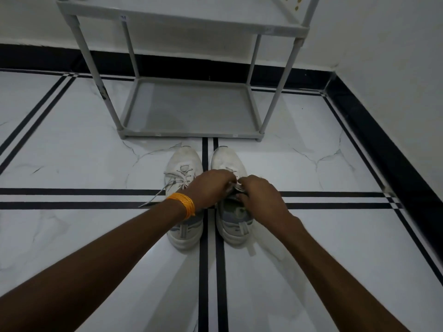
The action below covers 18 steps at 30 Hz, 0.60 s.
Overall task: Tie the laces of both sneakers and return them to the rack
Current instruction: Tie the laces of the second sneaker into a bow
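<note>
Two white sneakers stand side by side on the floor, toes pointing at the rack. The left sneaker (pixel 183 164) has loose laces, and one lace end trails out to its left. Over the right sneaker (pixel 226 160), my left hand (pixel 211 185) and my right hand (pixel 260 191) meet, both pinching its laces (pixel 236 186) above the tongue. An orange thread band circles my left wrist. The hands hide the knot area. The grey shoe rack (pixel 191 134) stands just beyond the toes, and its bottom shelf holds nothing.
White marble floor (pixel 84 152) with black inlay stripes crossing under the sneakers. A black skirting (pixel 383 144) runs along the white walls behind and to the right. The rack's upper shelf (pixel 182 20) sits at the top of view.
</note>
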Each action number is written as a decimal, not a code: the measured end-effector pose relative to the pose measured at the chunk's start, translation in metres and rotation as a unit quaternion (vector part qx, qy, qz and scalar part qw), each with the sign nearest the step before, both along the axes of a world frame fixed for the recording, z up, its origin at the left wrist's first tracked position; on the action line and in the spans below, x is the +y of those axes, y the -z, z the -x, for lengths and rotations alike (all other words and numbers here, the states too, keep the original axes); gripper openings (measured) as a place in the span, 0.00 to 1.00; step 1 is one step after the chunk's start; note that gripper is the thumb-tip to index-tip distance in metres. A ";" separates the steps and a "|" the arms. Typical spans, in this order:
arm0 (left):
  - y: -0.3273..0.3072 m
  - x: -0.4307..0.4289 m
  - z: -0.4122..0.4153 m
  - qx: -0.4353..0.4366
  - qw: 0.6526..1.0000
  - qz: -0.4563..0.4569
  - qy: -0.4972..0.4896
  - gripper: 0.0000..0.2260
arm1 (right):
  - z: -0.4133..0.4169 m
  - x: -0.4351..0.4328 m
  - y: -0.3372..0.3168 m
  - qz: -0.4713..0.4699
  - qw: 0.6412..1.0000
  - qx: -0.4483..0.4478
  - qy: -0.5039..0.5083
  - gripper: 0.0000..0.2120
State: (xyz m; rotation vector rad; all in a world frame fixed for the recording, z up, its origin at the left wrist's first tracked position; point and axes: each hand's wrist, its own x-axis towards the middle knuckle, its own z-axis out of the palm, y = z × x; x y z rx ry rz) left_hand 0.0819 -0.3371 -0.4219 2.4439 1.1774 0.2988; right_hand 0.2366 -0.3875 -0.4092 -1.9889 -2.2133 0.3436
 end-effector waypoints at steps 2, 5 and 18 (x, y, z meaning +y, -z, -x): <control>-0.001 0.000 0.003 -0.019 0.999 -0.024 -0.014 0.07 | -0.004 0.002 0.003 -0.033 0.999 -0.032 0.009 0.08; -0.001 -0.003 0.001 0.020 0.998 -0.053 0.009 0.09 | -0.005 0.000 0.007 -0.043 0.998 -0.016 0.032 0.07; -0.004 0.001 0.002 0.222 0.961 -0.138 0.086 0.20 | -0.012 -0.010 0.023 -0.072 0.996 -0.051 0.001 0.10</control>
